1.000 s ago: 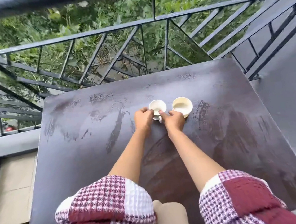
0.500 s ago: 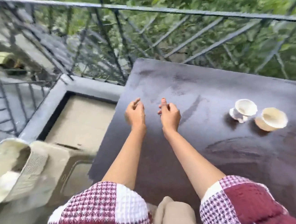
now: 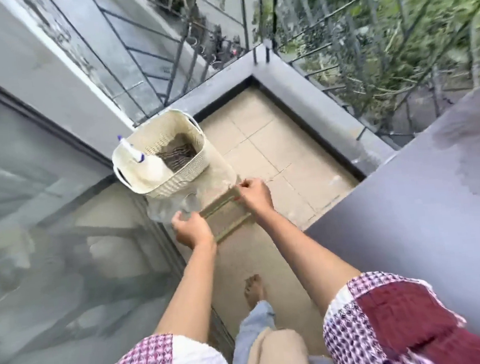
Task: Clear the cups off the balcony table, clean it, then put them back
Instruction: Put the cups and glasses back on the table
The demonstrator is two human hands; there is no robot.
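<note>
The table [image 3: 411, 209] fills the right side, its dark top streaked wet, so wiping looks begun or done. The cups are out of view, and whether they are back cannot be told. Left of it stands a basket [image 3: 174, 185] holding a bottle [image 3: 149, 167] and a cloth [image 3: 177, 155]. Both hands reach towards it: the left hand [image 3: 193, 230] is loosely curled and empty; the right hand [image 3: 256, 195] has its fingertips together, blurred, grip unclear.
</note>
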